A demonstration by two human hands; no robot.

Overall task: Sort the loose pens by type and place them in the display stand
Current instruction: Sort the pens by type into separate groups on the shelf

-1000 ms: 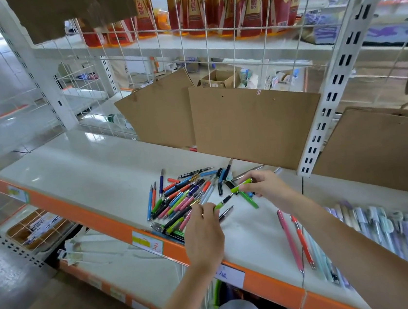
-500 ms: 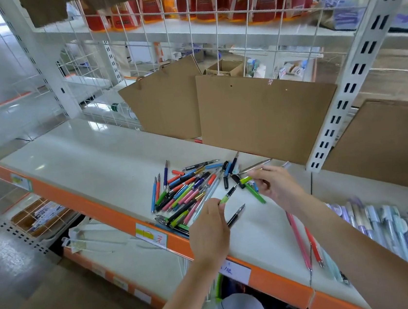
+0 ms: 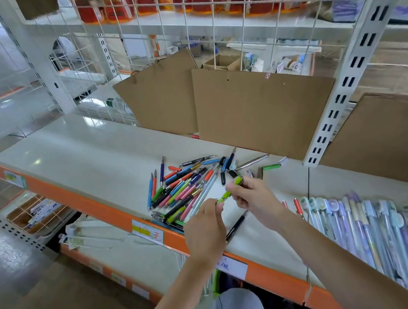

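Note:
A pile of loose pens (image 3: 183,184) in blue, red, pink, green and black lies on the white shelf (image 3: 91,157). Both hands hold one lime-green pen (image 3: 229,192) just above the shelf, right of the pile. My left hand (image 3: 206,232) pinches its lower end, and my right hand (image 3: 255,203) grips its upper end with the cap. A black pen (image 3: 236,226) lies on the shelf under my hands. A green pen piece (image 3: 271,166) lies apart behind them.
Brown cardboard sheets (image 3: 256,112) hang from the wire grid behind the pile. A row of pastel pens (image 3: 374,231) fills the shelf at right, with red pens (image 3: 297,206) beside them. A white slotted upright (image 3: 355,61) stands at right. The shelf's orange front edge (image 3: 86,198) carries labels.
Both hands have lifted the green pen off the shelf and drawn it toward me; my right hand closed on its cap end. The camera moved closer.

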